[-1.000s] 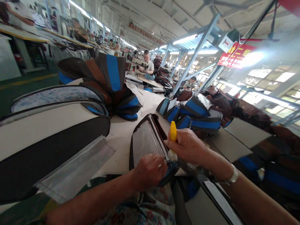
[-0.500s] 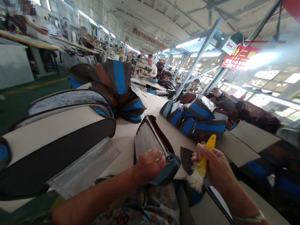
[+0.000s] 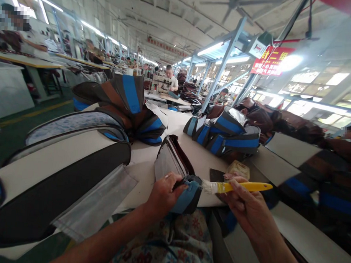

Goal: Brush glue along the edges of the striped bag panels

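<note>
My left hand point(image 3: 164, 194) is closed on the near end of a grey, blue and black bag piece point(image 3: 187, 197), with the thumb pressing its top edge. The piece lies lengthwise on the table in front of me, a dark brown lining showing along its opening. In my right hand point(image 3: 251, 211) is a paintbrush point(image 3: 248, 186) with a yellow handle, held almost level. Its pale bristles point left and meet the right side of the piece's near end, or come very close to it. Behind the brush sits a beige, crusted tub point(image 3: 238, 171), partly hidden by my fingers.
Long dark-edged bag panels point(image 3: 75, 185) lie at the left. Grey, brown and blue bag pieces point(image 3: 130, 93) are heaped behind them, with another pile point(image 3: 227, 135) at the back right. More panels point(image 3: 295, 151) lie on the right. Other people work at tables farther off.
My right hand has turned the brush from bristles-down to nearly level and brought it left to the bag piece. My left hand has shifted its grip at the near end. The tub has come into sight.
</note>
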{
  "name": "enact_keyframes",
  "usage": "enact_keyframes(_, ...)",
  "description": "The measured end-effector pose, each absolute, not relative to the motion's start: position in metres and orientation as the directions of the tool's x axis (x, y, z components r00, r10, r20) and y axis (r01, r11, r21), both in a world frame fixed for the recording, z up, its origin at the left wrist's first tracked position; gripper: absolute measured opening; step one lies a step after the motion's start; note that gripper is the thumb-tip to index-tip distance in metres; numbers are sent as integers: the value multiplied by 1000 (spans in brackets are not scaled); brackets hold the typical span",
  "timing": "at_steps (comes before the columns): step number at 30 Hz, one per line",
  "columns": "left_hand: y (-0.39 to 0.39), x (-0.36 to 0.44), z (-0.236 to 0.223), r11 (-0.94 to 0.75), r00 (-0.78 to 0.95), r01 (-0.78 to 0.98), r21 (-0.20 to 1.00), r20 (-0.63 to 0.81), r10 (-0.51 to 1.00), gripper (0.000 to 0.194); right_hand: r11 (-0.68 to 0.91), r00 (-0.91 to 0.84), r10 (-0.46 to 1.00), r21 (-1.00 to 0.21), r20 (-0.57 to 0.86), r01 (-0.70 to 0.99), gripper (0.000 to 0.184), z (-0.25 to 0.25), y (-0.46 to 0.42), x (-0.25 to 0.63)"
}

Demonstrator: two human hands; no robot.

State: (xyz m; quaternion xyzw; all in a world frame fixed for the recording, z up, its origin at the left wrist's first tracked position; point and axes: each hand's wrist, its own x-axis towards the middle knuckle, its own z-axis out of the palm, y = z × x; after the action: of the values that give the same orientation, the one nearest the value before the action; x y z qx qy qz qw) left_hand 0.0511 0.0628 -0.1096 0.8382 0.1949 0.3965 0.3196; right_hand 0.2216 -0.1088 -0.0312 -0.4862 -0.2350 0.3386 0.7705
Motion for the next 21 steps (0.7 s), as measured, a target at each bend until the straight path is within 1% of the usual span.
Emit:
enact_keyframes(3, 63, 51, -102, -625, 625, 52, 779, 463, 629, 17, 317, 702, 703, -933, 110, -172, 28, -21, -104, 220)
enact_keyframes(6, 65, 47, -95, -543, 592, 52, 838, 413, 693, 18, 379, 800, 579, -921, 156, -95, 33, -19, -97, 222)
enact_keyframes(9, 68, 37, -95, -509, 525, 80, 857, 398, 752, 19, 415, 871, 457, -909, 182, -28, 32, -24, -89, 221)
enact_keyframes(11, 71, 28, -101, -501, 449, 116, 857, 405, 797, 21, 437, 870, 469, -896, 152, -79, 30, -32, -83, 215)
enact_keyframes(13, 74, 19, -110, -508, 330, 172, 844, 436, 837, 26, 447, 814, 579, -853, 45, -270, 28, -41, -76, 205)
enact_keyframes(15, 80, 10, -117, -597, 265, 224, 770, 542, 798, 21, 415, 714, 695, -767, -80, -490, 29, -52, -68, 193)
enact_keyframes(16, 82, 5, -119, -677, 278, 237, 697, 619, 735, 16, 402, 677, 727, -728, -114, -555, 30, -57, -64, 187)
enact_keyframes(17, 85, 0, -121, -755, 306, 244, 609, 690, 655, 14, 404, 661, 741, -707, -119, -580, 29, -61, -61, 181)
enact_keyframes(19, 86, -11, -120, -849, 368, 257, 462, 765, 528, 18, 439, 683, 726, -713, -76, -547, 28, -67, -56, 171)
enact_keyframes(20, 85, -15, -119, -860, 390, 277, 429, 768, 508, 20, 457, 702, 711, -726, -49, -513, 27, -68, -55, 166)
enact_keyframes(21, 82, -20, -118, -854, 404, 306, 420, 755, 516, 21, 466, 712, 701, -738, -29, -489, 27, -69, -54, 162)
